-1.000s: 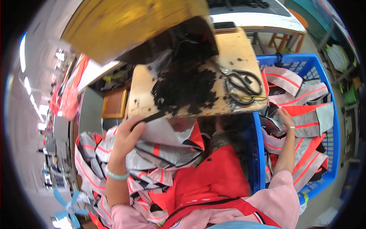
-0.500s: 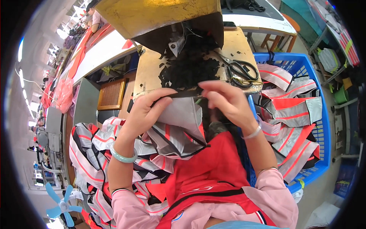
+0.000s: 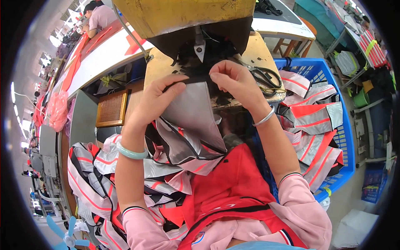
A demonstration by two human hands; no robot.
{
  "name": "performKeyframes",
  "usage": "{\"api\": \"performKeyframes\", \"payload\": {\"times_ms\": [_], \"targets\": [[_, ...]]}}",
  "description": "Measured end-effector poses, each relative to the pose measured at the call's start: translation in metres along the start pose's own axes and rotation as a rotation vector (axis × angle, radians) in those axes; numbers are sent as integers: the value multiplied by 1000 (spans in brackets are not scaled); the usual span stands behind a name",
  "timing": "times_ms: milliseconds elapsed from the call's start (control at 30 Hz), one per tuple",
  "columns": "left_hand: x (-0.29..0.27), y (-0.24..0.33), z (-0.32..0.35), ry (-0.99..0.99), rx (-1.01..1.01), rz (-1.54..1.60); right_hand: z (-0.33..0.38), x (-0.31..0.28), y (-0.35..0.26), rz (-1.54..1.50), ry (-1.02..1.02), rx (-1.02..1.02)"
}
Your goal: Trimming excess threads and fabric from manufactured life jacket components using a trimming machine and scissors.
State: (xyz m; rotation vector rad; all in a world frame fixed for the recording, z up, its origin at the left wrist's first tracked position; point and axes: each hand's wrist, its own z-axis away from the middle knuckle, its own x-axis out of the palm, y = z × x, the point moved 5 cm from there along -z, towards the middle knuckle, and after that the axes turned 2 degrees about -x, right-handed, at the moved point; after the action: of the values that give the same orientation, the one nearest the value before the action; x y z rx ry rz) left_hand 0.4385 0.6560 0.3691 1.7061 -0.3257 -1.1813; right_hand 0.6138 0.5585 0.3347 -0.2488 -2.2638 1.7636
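My left hand (image 3: 160,98) pinches the black-edged top of a grey fabric piece (image 3: 189,112) between thumb and fingers. At the other end of that black edge, my right hand (image 3: 238,83) is closed with its fingertips on the strip. The edge is stretched between both hands, just in front of a machine (image 3: 187,21) with a yellow cover and a pointed metal part (image 3: 200,51). Below, the piece hangs in folds with red stripes over my red apron (image 3: 233,179). Black scraps (image 3: 223,101) lie on the wooden machine table (image 3: 160,64).
Black-handled scissors (image 3: 266,78) lie on the table's right side. A blue basket (image 3: 349,141) of striped grey pieces stands at my right. More striped pieces (image 3: 93,179) are heaped at my left. A person (image 3: 100,17) sits at a far table.
Both hands have moved up and forward with the grey piece, closer to the machine's metal part. My right fingers, spread before, are now closed at the black edge. The view has shifted slightly.
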Motion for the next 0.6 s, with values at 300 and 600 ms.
{"api": "performKeyframes", "payload": {"times_ms": [300,600], "targets": [[-1,-8,-16,58,12,35,-18,-2,11,48,30,-11],[-3,-12,-28,140,-16,53,-33,0,23,-94,109,-29]]}}
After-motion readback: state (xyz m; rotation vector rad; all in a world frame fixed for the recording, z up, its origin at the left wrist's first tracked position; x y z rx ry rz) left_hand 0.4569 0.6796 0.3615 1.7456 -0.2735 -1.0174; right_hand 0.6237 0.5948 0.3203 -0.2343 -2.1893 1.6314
